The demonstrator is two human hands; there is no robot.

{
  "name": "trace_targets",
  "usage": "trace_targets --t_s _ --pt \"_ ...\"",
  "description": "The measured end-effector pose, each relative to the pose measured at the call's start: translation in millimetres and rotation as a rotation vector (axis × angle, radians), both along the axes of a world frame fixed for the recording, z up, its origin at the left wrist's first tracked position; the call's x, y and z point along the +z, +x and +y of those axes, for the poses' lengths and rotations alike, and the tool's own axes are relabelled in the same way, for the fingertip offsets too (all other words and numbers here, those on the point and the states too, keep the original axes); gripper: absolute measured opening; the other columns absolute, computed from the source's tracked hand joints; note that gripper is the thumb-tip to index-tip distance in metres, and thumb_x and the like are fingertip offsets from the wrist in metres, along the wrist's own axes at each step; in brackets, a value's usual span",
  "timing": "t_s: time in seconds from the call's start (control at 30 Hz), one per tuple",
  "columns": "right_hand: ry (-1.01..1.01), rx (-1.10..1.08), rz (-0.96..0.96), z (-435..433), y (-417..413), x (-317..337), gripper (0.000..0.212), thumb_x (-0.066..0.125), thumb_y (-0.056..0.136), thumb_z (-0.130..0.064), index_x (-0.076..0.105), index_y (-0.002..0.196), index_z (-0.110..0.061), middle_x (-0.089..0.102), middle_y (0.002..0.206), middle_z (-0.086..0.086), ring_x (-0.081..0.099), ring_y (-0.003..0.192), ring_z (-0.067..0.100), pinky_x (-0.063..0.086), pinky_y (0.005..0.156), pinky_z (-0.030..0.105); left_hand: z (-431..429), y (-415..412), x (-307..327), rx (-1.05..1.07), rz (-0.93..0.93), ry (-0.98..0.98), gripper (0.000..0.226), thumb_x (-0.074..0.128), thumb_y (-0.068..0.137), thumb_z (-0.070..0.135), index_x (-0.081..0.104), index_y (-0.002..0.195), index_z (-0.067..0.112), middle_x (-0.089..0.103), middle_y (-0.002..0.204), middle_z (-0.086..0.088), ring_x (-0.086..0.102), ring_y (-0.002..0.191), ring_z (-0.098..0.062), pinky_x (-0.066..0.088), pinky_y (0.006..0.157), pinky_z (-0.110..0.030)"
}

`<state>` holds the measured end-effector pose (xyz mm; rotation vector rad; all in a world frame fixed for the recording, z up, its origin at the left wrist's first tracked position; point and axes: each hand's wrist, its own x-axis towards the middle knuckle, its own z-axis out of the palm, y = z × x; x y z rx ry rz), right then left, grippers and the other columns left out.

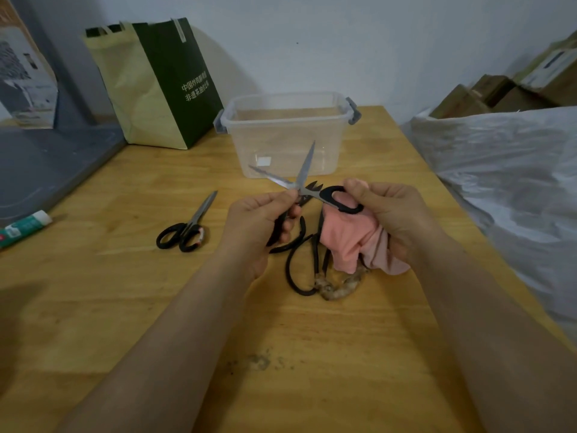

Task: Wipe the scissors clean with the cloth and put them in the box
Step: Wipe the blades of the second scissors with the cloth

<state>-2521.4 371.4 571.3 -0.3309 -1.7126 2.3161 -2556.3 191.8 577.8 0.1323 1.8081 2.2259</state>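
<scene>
Holding kitchen scissors point(304, 182) splayed open.
Gripping one handle in left hand point(259, 220), other handle plus pink cloth point(346, 242) in right hand point(393, 214), pointing blades away toward plastic box point(281, 135).

The held scissors point(306, 168): blades bare steel, smooth, dull shine; handles black plastic, matt. Pink cloth point(349, 242) bunched in the same grip: soft, matt, creased. Beyond the grip, box point(281, 142): clear plastic, a bit cloudy, w/ grey plastic latches. Under the grip, old scissors point(316, 254): dark metal, rough, no shine. Left of it, 2nd pair point(199, 214): steel blades, black plastic loops. Table point(140, 307): pale wood, satin, stained nearer than the grip.
</scene>
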Motion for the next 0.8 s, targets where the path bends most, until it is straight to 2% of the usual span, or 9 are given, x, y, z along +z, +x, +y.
trace_targets --t_s 0.07,0.17,0.27,0.4,0.47,0.53,0.6,0.67,0.8 --pt "-0.048 -0.137 -0.032 11.5 0.3 1.0 0.035 0.077 0.063 -0.033 0.069 0.081 -0.004 0.073 0.071 0.010 0.069 0.064 0.018 0.054 0.055 0.026 0.0 -0.2 -2.5 0.031 0.068 -0.092 0.018 0.065 0.089 0.015 0.069 0.073 0.007 0.062 0.060 -0.002 0.043 0.042 -0.007 0.034 0.038 -0.017" --pt "-0.114 -0.411 0.031 25.6 0.5 3.9 0.015 0.072 0.082 -0.025 0.068 0.081 -0.010 0.072 0.065 -0.001 0.070 0.064 0.013 0.054 0.059 0.026 1.8 2.2 -4.1 0.038 0.118 -0.154 0.021 0.067 0.087 0.013 0.068 0.066 0.007 0.060 0.055 -0.001 0.042 0.040 -0.008 0.033 0.037 -0.018" --pt "0.092 -0.539 0.196 18.3 5.7 13.8 0.007 0.067 0.087 -0.022 0.072 0.087 -0.016 0.071 0.068 -0.010 0.068 0.066 0.004 0.053 0.060 0.020 3.8 3.4 -4.8 0.025 0.125 -0.197 0.022 0.068 0.085 0.011 0.068 0.063 0.007 0.060 0.053 -0.001 0.042 0.039 -0.009 0.032 0.036 -0.017" --pt "0.361 -0.222 0.384 -8.4 14.5 23.0 0.011 0.067 0.086 -0.011 0.073 0.087 -0.020 0.070 0.071 -0.014 0.065 0.063 0.000 0.050 0.056 0.014 5.2 2.7 -5.9 0.037 0.104 -0.209 0.020 0.067 0.086 0.008 0.069 0.066 0.007 0.060 0.052 0.000 0.042 0.039 -0.008 0.032 0.037 -0.017" --pt "0.613 -0.031 0.310 -19.5 13.9 17.2 0.009 0.070 0.084 -0.024 0.076 0.085 -0.017 0.071 0.085 -0.012 0.065 0.075 0.000 0.050 0.064 0.016 5.6 2.7 -5.3 0.035 0.093 -0.191 0.017 0.066 0.086 0.008 0.070 0.069 0.008 0.059 0.052 0.000 0.041 0.039 -0.008 0.031 0.037 -0.017" --pt "0.799 0.067 0.268 -25.2 11.2 8.5 0.030 0.062 0.086 -0.037 0.076 0.079 -0.011 0.068 0.096 -0.009 0.060 0.082 -0.005 0.044 0.067 0.012 6.0 3.1 -5.3 0.038 0.083 -0.170 0.015 0.066 0.085 0.007 0.071 0.071 0.007 0.059 0.052 -0.001 0.041 0.039 -0.009 0.029 0.037 -0.017" --pt "0.891 0.046 0.280 -28.0 8.0 2.9 0.030 0.059 0.091 -0.029 0.072 0.068 -0.015 0.065 0.097 -0.004 0.057 0.083 -0.005 0.040 0.069 0.010 6.4 3.2 -6.2 0.050 0.080 -0.158 0.014 0.065 0.085 0.005 0.071 0.072 0.006 0.058 0.052 -0.002 0.041 0.039 -0.010 0.028 0.037 -0.018" --pt "0.938 -0.026 0.320 -28.5 4.6 -1.1 0.015 0.067 0.086 -0.019 0.070 0.073 -0.026 0.064 0.094 -0.002 0.056 0.089 0.000 0.042 0.075 0.011 7.1 3.3 -7.3 0.047 0.086 -0.148 0.013 0.064 0.086 0.005 0.070 0.075 0.005 0.058 0.052 -0.002 0.041 0.039 -0.010 0.028 0.037 -0.017" --pt "0.885 -0.132 0.378 -29.7 2.2 -9.3 0.015 0.078 0.075 -0.013 0.076 0.089 -0.015 0.068 0.090 -0.005 0.059 0.089 0.001 0.047 0.080 0.015 9.9 5.7 -9.3 0.017 0.125 -0.141 0.019 0.061 0.087 0.004 0.071 0.072 0.008 0.057 0.052 -0.001 0.041 0.040 -0.008 0.029 0.037 -0.016"
